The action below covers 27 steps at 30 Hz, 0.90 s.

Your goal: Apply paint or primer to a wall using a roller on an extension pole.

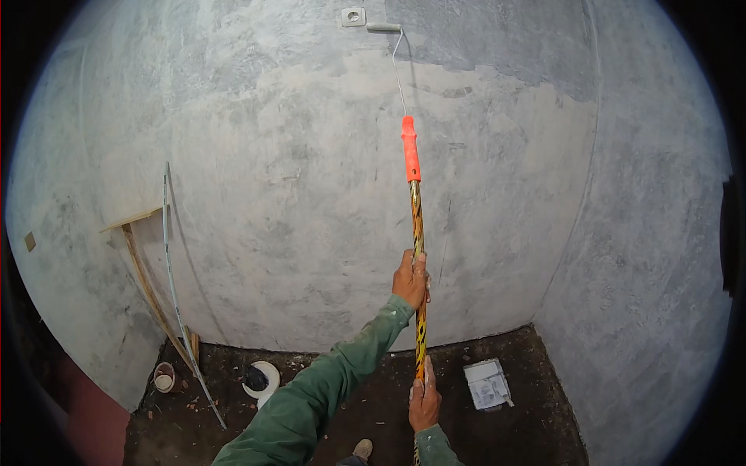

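My left hand (410,279) grips a yellow, orange and black patterned pole (417,227) partway up its length. Lower down, my right hand (425,402) is closed around the same pole. An orange roller handle (411,148) is fitted on the pole's far end. From it a thin bent wire frame leads up to a small paint roller (383,27). The roller lies at the wall (315,192), just right of a power socket (353,17). Around it the wall is patchy, with darker grey above and a paler area below.
A paint tray (488,384) sits on the dark floor (373,425) at right. To the left stand a white bucket (269,376) and a small tub (165,378). A grey pipe (169,244) and a T-shaped wooden prop (143,274) lean on the wall. A shoe (362,449) shows below.
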Each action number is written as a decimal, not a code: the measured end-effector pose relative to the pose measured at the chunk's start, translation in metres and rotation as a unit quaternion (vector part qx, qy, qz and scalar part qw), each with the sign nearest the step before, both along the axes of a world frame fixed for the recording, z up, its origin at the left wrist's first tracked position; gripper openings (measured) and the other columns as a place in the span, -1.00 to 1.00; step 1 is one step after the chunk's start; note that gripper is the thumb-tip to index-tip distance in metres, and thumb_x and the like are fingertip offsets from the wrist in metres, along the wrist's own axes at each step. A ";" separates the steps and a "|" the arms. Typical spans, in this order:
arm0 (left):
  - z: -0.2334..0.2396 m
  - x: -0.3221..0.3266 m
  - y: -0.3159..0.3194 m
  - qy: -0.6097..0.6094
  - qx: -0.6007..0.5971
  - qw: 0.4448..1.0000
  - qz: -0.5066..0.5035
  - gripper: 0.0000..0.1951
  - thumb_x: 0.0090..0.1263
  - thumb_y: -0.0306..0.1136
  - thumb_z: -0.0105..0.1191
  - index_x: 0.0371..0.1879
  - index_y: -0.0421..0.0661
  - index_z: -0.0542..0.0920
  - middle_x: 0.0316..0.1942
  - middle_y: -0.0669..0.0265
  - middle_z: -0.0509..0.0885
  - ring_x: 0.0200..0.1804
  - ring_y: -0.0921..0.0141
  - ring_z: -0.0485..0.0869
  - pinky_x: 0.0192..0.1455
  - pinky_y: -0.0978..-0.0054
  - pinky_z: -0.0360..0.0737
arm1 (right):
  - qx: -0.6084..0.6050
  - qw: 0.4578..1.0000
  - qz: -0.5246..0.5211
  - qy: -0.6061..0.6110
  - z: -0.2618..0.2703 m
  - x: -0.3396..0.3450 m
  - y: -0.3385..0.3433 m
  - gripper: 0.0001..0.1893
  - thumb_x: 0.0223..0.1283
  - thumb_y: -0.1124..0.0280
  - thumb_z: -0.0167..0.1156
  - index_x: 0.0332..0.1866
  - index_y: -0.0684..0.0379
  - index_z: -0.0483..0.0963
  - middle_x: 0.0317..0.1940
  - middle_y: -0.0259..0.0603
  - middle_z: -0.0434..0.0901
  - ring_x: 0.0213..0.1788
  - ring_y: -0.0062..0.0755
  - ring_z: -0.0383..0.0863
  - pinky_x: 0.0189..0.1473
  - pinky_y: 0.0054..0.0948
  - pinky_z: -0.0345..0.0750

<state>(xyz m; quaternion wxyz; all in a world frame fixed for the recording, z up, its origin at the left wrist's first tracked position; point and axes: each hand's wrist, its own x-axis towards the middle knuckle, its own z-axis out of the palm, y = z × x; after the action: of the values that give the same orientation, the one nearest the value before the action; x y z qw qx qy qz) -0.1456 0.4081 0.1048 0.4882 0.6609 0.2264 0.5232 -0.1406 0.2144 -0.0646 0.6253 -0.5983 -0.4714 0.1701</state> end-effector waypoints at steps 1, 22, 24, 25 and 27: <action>0.005 0.001 0.000 0.000 0.003 1.000 -0.005 -0.61 0.59 0.02 -0.24 -0.12 -0.13 0.35 -0.64 0.32 0.40 -0.67 0.49 0.44 -0.68 0.46 0.50 | 0.019 1.000 -0.008 -0.004 -0.003 0.001 0.004 -0.46 0.44 0.38 -0.14 0.51 0.07 0.13 -0.45 -0.28 0.46 -0.54 -0.59 0.34 -0.45 -0.52 0.43; 0.026 0.005 0.013 -0.027 0.016 0.999 -0.020 -0.66 0.60 -0.03 -0.22 -0.19 -0.11 0.32 -0.66 0.30 0.42 -0.74 0.46 0.43 -0.72 0.43 0.48 | 0.017 1.000 -0.009 -0.020 0.022 0.000 0.012 -0.47 0.41 0.48 -0.13 0.48 0.20 0.12 0.29 0.18 0.40 0.20 0.09 0.54 0.17 -0.25 0.51; 0.032 0.007 0.012 -0.027 0.014 0.999 -0.025 -0.66 0.60 -0.03 -0.23 -0.20 -0.11 0.31 -0.66 0.29 0.42 -0.74 0.45 0.43 -0.72 0.42 0.48 | 0.028 0.999 -0.015 -0.033 0.025 0.002 0.013 -0.47 0.41 0.49 -0.13 0.49 0.20 0.12 0.29 0.18 0.40 0.21 0.10 0.54 0.17 -0.24 0.51; 0.035 0.007 0.012 -0.026 0.012 0.999 -0.028 -0.65 0.60 -0.03 -0.23 -0.21 -0.11 0.31 -0.66 0.28 0.43 -0.74 0.44 0.44 -0.71 0.41 0.48 | 0.031 0.999 -0.017 -0.041 0.029 0.003 0.013 -0.47 0.41 0.50 -0.13 0.48 0.20 0.13 0.29 0.19 0.40 0.22 0.11 0.53 0.17 -0.24 0.51; 0.042 0.009 0.016 -0.017 0.018 0.999 -0.029 -0.63 0.59 0.00 -0.24 -0.16 -0.12 0.32 -0.66 0.30 0.40 -0.72 0.46 0.43 -0.70 0.43 0.50 | 0.034 0.998 -0.020 -0.049 0.038 0.005 0.014 -0.47 0.41 0.51 -0.12 0.48 0.21 0.13 0.29 0.19 0.40 0.22 0.12 0.52 0.17 -0.23 0.51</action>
<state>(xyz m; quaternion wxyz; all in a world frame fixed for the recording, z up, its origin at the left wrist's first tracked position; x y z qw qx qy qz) -0.1363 0.4246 0.1465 0.4949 0.6669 0.1898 0.5237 -0.1356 0.2281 -0.0262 0.6247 -0.5939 -0.4945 0.1120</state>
